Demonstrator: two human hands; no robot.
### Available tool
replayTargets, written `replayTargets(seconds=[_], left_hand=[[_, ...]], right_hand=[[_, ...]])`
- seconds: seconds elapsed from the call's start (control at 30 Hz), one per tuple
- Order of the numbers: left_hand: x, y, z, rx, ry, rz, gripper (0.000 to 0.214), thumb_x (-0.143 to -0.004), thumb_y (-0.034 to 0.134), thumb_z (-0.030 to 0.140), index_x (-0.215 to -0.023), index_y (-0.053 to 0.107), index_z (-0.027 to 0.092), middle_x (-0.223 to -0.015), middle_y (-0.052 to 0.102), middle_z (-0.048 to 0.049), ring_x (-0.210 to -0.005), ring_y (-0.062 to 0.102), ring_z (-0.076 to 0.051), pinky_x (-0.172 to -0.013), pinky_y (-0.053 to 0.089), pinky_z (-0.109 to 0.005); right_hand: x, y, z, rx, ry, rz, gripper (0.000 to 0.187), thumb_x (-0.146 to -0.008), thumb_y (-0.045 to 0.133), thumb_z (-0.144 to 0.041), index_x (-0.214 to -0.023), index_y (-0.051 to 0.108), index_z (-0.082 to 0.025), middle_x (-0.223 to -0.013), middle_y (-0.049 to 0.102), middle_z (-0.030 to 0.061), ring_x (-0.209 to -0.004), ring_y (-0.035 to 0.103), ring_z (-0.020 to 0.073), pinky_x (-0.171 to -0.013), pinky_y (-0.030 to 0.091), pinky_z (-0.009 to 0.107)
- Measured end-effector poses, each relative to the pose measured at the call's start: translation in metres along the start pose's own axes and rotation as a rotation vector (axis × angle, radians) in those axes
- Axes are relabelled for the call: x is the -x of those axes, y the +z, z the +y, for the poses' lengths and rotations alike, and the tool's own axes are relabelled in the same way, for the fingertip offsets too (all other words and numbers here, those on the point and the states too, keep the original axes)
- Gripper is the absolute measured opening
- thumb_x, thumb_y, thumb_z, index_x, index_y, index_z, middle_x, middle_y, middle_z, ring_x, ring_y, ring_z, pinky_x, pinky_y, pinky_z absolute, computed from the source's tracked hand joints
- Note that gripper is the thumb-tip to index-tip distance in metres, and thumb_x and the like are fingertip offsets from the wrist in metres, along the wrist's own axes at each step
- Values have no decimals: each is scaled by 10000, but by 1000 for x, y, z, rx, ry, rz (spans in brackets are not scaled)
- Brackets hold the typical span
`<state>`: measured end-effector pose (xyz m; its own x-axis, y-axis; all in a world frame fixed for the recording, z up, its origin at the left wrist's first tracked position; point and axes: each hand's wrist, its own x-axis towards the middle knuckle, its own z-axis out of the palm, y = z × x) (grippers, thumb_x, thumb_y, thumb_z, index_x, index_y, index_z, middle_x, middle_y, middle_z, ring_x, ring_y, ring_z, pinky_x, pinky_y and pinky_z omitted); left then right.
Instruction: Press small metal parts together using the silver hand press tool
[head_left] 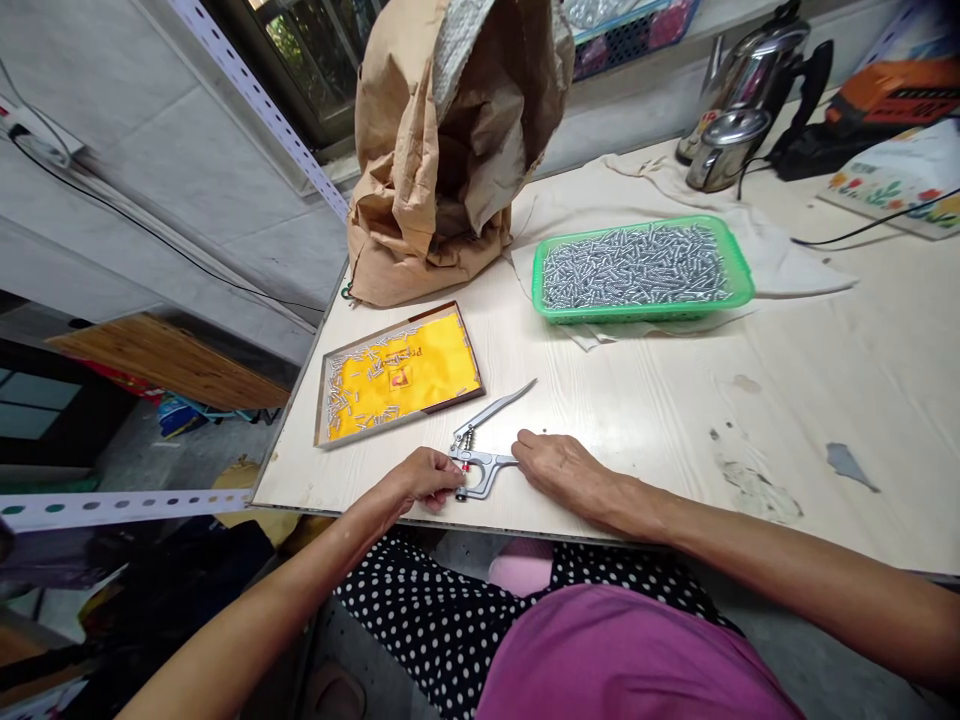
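Note:
Silver snap-fastener pliers lie near the table's front edge, their handles spread apart and a small red part showing in the jaw. My right hand is closed round the lower handle. At the jaw end, my left hand pinches with thumb and fingertips; whatever sits between them is too small to make out. Just beyond my left hand is a shallow open box with a yellow bottom, small silver pins scattered mostly along its left side. A green plastic basket heaped with silver metal pieces stands farther back.
A large brown paper sack stands open at the back left. A steel kettle, a small metal pot and a flowered packet are at the back right. White cloth lies under the basket. The table edge is close to my body.

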<state>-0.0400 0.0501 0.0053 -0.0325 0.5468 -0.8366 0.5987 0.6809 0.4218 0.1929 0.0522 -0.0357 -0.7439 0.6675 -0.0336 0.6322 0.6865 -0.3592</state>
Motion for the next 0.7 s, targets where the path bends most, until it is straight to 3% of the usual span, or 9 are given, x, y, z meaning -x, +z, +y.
replayTargets(seconds=[0.1,0.2,0.33,0.4,0.53,0.7], left_hand=[[-1,1,-2,-5,-3,0,326,-608,786,418,-682,619,148,-437,495,69,-404,443,-77,-459,416,-216],[-2,2,-6,-6,-6,0,318,-619,783,408,-693,624,143,-433,495,68,-401,439,-75,-455,412,-212],[-1,3,-10,-7,0,12,312,-621,785,394,-698,623,140,-435,503,62,-411,439,-76,-448,403,-204],[-1,4,-11,-11,1,13,315,-615,788,399,-688,621,142,-433,500,65,-413,439,-75,-448,400,-202],[0,7,-9,-18,-8,11,332,-591,801,414,-668,618,148,-427,484,74,-413,433,-74,-455,396,-207],[3,7,-8,-17,-24,15,360,-588,807,447,-662,615,151,-432,484,70,-415,425,-82,-479,387,-224]], right_hand=[[2,-4,-1,-26,8,-24,212,-910,405,-61,-928,591,-160,-934,633,84,-729,557,176,-633,427,302],[4,-14,5,-63,-18,22,136,-898,557,-214,-1012,604,-156,-1094,629,122,-936,581,235,-779,470,363],[-2,-24,28,-1,9,117,888,-634,799,-549,-1346,468,-133,-1457,394,237,-1329,339,427,-1029,321,592],[-8,-24,38,32,1,85,1050,-569,802,-618,-1405,410,-117,-1483,351,257,-1386,233,456,-1069,222,648],[-14,-23,42,72,-30,40,1029,-584,772,-624,-1407,412,-123,-1400,457,233,-1340,324,430,-1075,184,664],[-11,-29,31,99,-5,29,851,-656,764,-510,-1350,463,-120,-1227,575,174,-1124,504,348,-1044,268,602]])
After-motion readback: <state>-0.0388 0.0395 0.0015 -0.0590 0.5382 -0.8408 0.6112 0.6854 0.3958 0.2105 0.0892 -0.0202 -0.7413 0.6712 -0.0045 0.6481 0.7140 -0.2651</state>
